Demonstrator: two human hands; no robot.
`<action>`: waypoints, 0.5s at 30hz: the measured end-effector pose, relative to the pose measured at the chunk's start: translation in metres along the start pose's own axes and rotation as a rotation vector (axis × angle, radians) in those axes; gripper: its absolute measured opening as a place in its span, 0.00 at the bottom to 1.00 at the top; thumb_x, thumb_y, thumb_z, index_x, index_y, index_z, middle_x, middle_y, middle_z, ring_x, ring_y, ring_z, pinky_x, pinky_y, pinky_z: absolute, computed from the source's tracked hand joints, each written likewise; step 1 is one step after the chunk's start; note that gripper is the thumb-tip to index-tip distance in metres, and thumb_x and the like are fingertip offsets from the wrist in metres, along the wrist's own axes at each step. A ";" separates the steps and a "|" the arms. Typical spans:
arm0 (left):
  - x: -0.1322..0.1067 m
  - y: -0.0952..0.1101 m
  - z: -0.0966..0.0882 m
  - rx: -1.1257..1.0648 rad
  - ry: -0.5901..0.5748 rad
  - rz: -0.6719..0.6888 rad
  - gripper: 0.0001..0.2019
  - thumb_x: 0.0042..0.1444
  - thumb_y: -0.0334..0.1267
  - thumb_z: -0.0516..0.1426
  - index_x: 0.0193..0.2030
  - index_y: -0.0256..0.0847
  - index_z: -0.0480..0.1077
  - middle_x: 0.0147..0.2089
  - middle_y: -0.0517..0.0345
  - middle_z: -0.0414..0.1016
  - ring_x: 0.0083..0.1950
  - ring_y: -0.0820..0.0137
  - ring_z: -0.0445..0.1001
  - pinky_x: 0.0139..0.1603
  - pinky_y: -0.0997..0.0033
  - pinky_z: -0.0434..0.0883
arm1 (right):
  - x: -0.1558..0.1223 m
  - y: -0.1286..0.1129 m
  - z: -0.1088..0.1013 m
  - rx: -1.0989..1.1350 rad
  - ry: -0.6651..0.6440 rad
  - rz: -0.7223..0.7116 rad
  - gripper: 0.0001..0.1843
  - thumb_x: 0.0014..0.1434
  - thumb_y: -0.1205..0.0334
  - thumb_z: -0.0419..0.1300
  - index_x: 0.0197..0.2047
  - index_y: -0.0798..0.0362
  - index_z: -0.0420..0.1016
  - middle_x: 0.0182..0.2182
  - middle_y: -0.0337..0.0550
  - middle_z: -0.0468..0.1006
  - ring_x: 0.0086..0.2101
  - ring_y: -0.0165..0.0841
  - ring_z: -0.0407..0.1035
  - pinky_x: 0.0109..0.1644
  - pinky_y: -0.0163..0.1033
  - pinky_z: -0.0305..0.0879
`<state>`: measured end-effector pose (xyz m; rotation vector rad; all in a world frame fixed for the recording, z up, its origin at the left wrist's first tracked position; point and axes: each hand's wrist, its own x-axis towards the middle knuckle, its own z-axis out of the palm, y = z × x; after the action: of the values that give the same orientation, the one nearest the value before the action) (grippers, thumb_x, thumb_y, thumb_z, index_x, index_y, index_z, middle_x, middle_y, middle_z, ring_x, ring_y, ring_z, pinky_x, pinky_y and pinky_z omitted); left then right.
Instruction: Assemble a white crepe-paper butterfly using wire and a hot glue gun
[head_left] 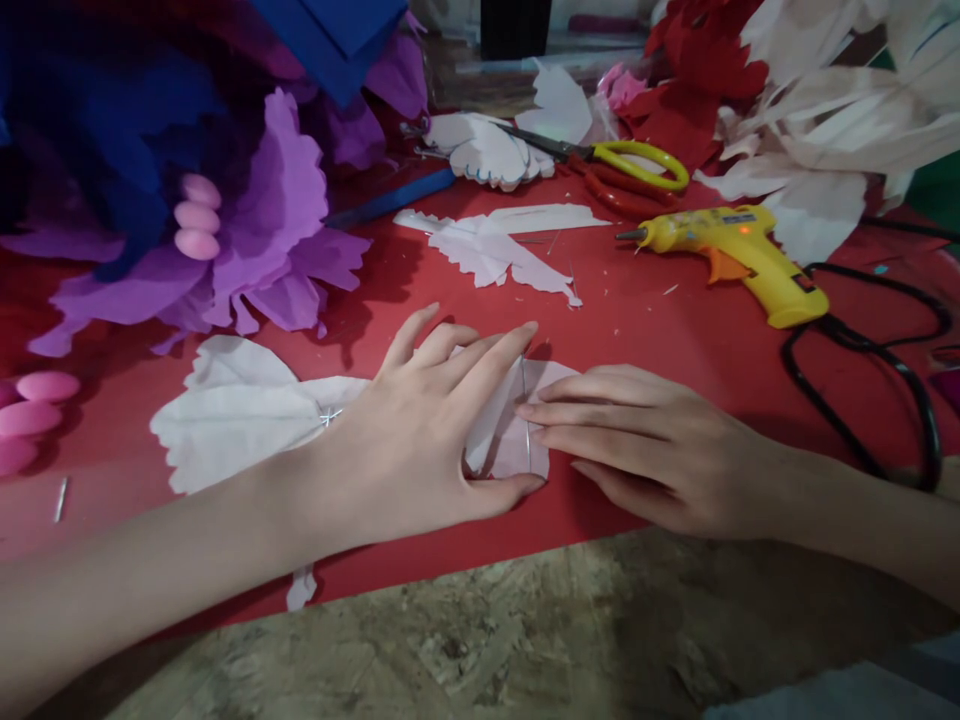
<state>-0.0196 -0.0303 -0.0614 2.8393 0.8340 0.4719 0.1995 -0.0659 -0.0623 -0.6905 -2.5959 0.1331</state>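
A pale white petal piece (499,440) lies flat on a red sheet (435,525), crossed by a thin straight wire (524,385). My left hand (431,415) spreads over the petal, its index finger near the wire's far end and its thumb near the close end. From the right, the stretched fingers of my right hand (645,440) rest on the petal's edge and touch the wire's middle. Left of my left wrist are larger scalloped white petals (240,415) with a small bit of wire (328,416) on them; my hand and forearm partly cover these.
A yellow glue gun (720,240) with a lit orange light and black cord (892,365) lies at the right. Behind are scissors (641,165), white scraps (502,250), red petals (697,90) and a purple flower (270,230). Pink oval pieces (30,418) sit at left; bare board (487,640) shows in front.
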 end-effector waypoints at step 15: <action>0.001 0.001 0.002 0.016 0.010 -0.003 0.35 0.55 0.50 0.55 0.60 0.22 0.57 0.54 0.40 0.72 0.54 0.55 0.67 0.63 0.46 0.57 | -0.003 0.003 0.001 0.031 -0.007 -0.030 0.13 0.63 0.70 0.48 0.49 0.63 0.67 0.50 0.45 0.72 0.52 0.34 0.62 0.57 0.42 0.65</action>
<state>-0.0180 -0.0311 -0.0623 2.8525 0.8471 0.4809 0.2025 -0.0651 -0.0651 -0.6408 -2.6036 0.1661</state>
